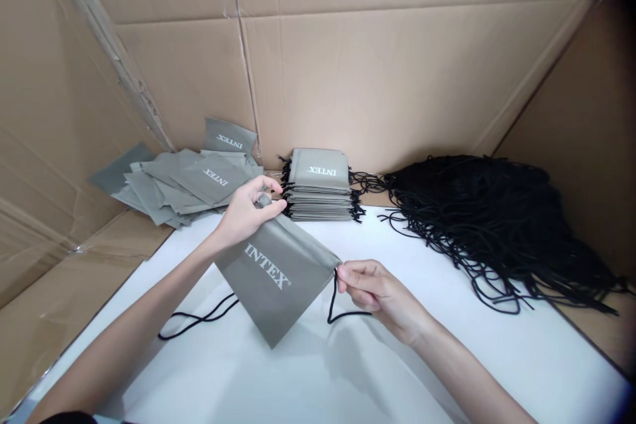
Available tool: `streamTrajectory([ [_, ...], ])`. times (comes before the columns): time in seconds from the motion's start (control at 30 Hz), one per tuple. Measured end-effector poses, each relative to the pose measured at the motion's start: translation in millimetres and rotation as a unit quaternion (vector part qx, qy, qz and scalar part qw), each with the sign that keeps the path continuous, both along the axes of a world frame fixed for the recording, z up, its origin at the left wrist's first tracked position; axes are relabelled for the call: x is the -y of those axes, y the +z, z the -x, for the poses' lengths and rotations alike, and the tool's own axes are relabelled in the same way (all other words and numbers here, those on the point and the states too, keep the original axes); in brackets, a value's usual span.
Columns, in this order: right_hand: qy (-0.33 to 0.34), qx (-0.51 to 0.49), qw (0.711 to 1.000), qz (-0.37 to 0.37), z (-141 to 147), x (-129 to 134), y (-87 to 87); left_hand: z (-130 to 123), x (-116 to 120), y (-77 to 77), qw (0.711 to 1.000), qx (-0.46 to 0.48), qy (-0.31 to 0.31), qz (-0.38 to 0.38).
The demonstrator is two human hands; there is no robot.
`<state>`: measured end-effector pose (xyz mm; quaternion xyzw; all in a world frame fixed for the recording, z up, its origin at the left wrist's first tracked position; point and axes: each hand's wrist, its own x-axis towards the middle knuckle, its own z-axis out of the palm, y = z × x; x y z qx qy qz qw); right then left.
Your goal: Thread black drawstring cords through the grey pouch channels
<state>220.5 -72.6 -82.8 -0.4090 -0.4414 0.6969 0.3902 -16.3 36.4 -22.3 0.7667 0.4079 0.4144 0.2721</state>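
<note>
Pinching the far corner of a grey pouch (pixel 275 271) with the left hand (pixel 246 212), keeping it taut above the white table (pixel 447 344). Gripping its black cord (pixel 332 301) between closed right-hand (pixel 377 291) fingers at the pouch's right corner. Sitting beyond: a neat pouch stack (pixel 318 189), loose pouches (pixel 183 182) far left, cords (pixel 497 218) heaped right.

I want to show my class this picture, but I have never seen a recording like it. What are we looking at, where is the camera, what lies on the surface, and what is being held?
There is no machine here: a person works with two bare hands. The single picture comes from a camera worn on the head, looking forward and down.

The left hand pinches the top corner of a grey pouch printed INTEX. The right hand pinches a black cord at the pouch's other top corner.

On the white table lie a neat stack of pouches with cords, a loose pile of flat pouches to the left, and a heap of black cords to the right. Cardboard walls surround the table.
</note>
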Motion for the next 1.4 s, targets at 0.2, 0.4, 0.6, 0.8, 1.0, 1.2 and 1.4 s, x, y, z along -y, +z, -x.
streamTrajectory([
  [0.2, 0.017, -0.011, 0.998, 0.064, 1, -2, -0.9, 1, -3, -5.0, 0.999, 0.0, -0.044, -0.007],
  [0.4, 0.009, -0.021, 0.996, 0.082, 2, -1, -2.8, 0, 2, -9.1, 0.998, -0.015, -0.038, -0.055],
  [0.6, 0.01, -0.101, 0.99, 0.095, -16, -9, -3.2, 2, 3, 1.8, 0.998, 0.054, -0.016, 0.023],
  [0.8, 0.057, -0.082, 0.99, 0.099, -39, -13, 2.4, 14, -2, 15.5, 0.993, 0.08, -0.036, 0.077],
  [1.0, 0.05, -0.049, 0.994, 0.08, -41, -12, 0.8, 11, 6, 17.7, 0.992, 0.074, -0.06, 0.079],
  [1.2, 0.019, 0.009, 0.999, 0.033, -36, -12, -0.6, 12, 10, 23.9, 0.988, 0.059, -0.075, 0.124],
  [1.4, -0.214, 0.265, 0.913, -0.222, -34, -13, 4.4, 3, 16, 19.4, 0.983, 0.097, -0.073, 0.138],
])
